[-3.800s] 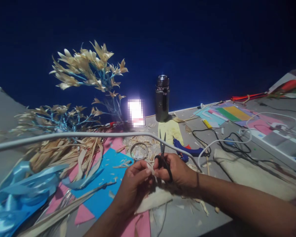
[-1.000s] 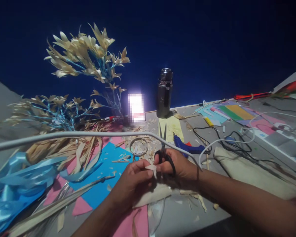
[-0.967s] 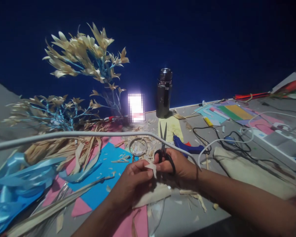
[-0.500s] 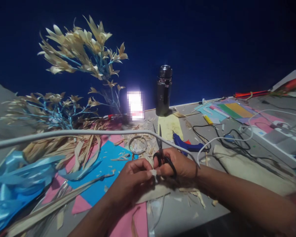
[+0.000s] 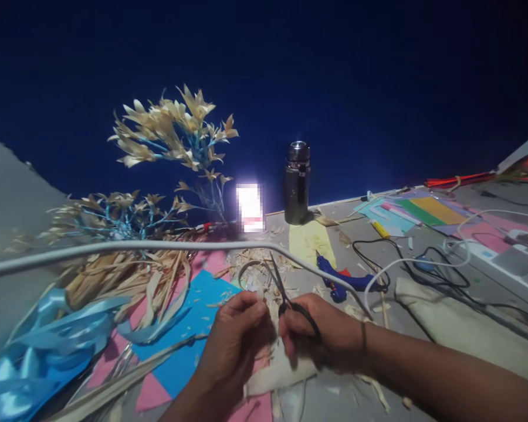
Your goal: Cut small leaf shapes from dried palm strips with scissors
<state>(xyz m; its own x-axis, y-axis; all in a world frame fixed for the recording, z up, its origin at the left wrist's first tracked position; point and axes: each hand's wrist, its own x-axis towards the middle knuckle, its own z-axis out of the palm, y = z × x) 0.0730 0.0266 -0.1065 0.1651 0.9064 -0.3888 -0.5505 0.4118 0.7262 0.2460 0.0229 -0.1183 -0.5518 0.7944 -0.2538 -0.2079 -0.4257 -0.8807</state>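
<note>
My left hand [image 5: 234,335] is closed in a pinch on a small pale scrap [image 5: 259,295], possibly dried husk, mostly hidden by the fingertips. Black-handled scissors [image 5: 278,282] are in my right hand [image 5: 328,328], fingers in the loops. Their blades point away from me, slightly apart at the tips, just right of the scrap. Below both hands lies a cream strip [image 5: 281,377]. A pale ring [image 5: 241,275], perhaps a tape roll, sits among shavings beyond my left hand.
A white cable [image 5: 132,244] crosses in front. Blue glue gun [image 5: 341,278], dark flask [image 5: 297,184] and power strip [image 5: 501,264] stand beyond and right. Left are blue ribbon [image 5: 66,334], blue paper [image 5: 180,346], dried husks [image 5: 92,278] and husk flowers [image 5: 167,129].
My hands have moved apart; the left has lifted the pale scrap away from the right fingers. The scissors have tilted leftward. The whole view has shifted, with things appearing lower and further right.
</note>
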